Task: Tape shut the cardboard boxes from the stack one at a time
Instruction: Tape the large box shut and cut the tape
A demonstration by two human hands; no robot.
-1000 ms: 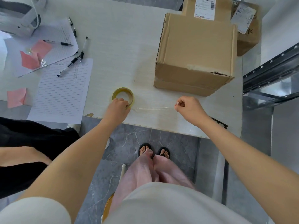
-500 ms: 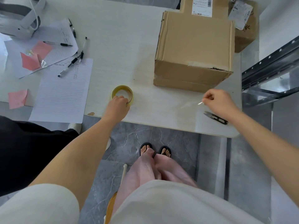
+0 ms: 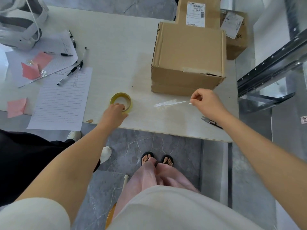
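Tape strip [image 3: 171,102]: loose from the tape roll [image 3: 121,102] now, a clear length hanging free over the counter [image 3: 116,47]. It is so glassy that I cannot rule out a thin thread still joining the two.
Right hand [image 3: 207,103]: fingers [image 3: 195,97] pinch the strip's right end, just in front of the cardboard box [image 3: 187,58].
Left hand [image 3: 116,112]: fingers [image 3: 120,107] curled over the roll's near rim, holding it down on the counter.
Cardboard box: stands near the counter's right side, flaps closed, an old torn tape patch at its front top edge. Two more boxes [image 3: 197,12] sit behind it.
Snips [image 3: 211,122]: lie on the counter under the right wrist, untouched.
Meaning for the task: a piece is ready to lay, so the next step is likely carrying it up onto the box's seam. Nothing new is stuck down yet.
Against the earlier frames: a second ago the strip ran taut from roll to right hand. Half a second ago that hand had swung far right, near the snips. It has since come back toward the box, while the left hand has stayed on the roll.
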